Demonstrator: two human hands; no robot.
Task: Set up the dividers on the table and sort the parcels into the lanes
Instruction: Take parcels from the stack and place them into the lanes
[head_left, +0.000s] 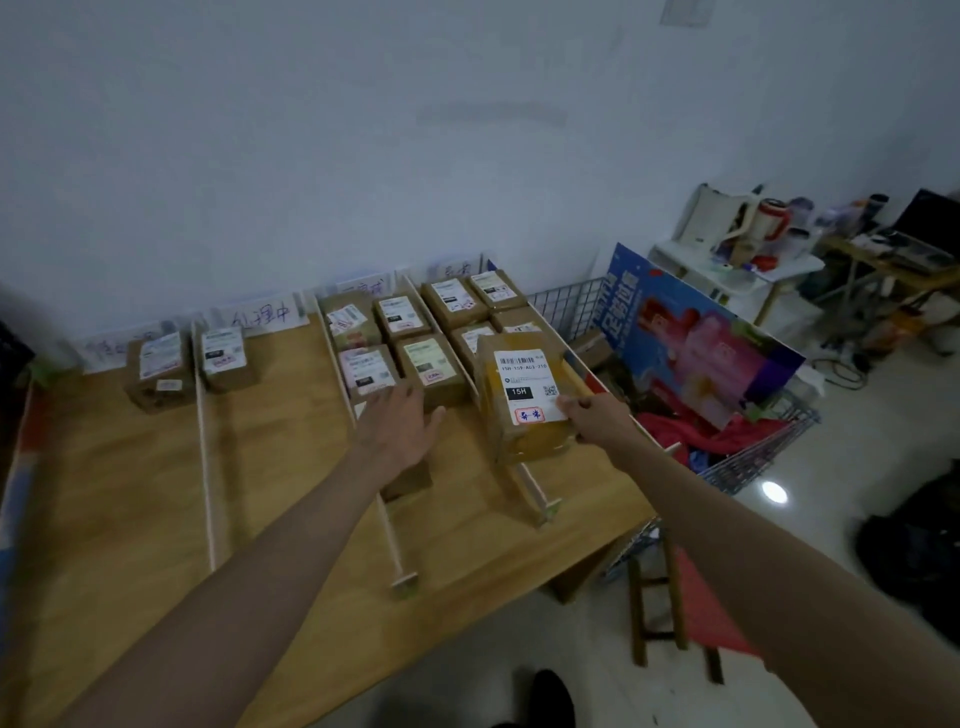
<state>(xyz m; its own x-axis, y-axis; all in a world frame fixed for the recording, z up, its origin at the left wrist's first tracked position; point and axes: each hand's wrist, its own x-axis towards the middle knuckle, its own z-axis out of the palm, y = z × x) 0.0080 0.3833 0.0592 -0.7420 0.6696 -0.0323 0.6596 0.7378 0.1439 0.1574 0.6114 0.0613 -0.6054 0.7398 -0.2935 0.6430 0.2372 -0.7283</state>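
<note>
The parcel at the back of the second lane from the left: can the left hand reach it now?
Probably yes. The left hand is open and holds nothing, and the wooden table between it and that parcel is bare; only a low divider must be crossed.

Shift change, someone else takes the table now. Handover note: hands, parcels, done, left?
Right hand grips a parcel with a 15H label, raised over the rightmost lane. Left hand open over a parcel in the next lane.
Dividers stand on the table. Two left lanes hold one parcel each; the two right lanes hold about four each.
Done: dividers up, roughly ten parcels sorted.
Left: set down the held parcel. Wire basket contents unclear.
</note>
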